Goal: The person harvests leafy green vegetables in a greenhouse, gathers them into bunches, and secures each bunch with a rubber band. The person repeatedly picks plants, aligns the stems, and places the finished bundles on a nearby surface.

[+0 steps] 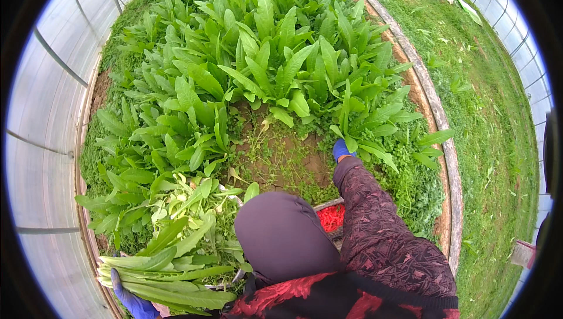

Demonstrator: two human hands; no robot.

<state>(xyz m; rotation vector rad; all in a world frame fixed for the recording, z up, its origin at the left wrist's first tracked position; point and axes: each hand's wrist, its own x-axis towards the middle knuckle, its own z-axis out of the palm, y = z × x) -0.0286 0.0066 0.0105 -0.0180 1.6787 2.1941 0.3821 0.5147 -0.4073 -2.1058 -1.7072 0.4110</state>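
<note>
At the lower left, my left hand [132, 299] in a blue glove grips a bunch of long-leaf lettuce [171, 275], its pale cut ends pointing left. My right hand [341, 149], also gloved in blue, reaches to the base of a leafy lettuce plant [352, 129] at the right of the bed. Leaves cover its fingers, so I cannot tell whether they grip the stem or hold a tool. Dense standing lettuce [264, 55] fills the bed ahead. A patch of bare soil [316, 156] with small weeds lies between the plants and my knee.
Beside my knee, red strips or ties [330, 217] lie in a container, partly hidden by my arm. Pulled weeds and yellowing leaves [187, 204] are heaped at the left. A board edging [433, 90] borders the bed on the right; a plastic greenhouse wall [48, 112] stands left.
</note>
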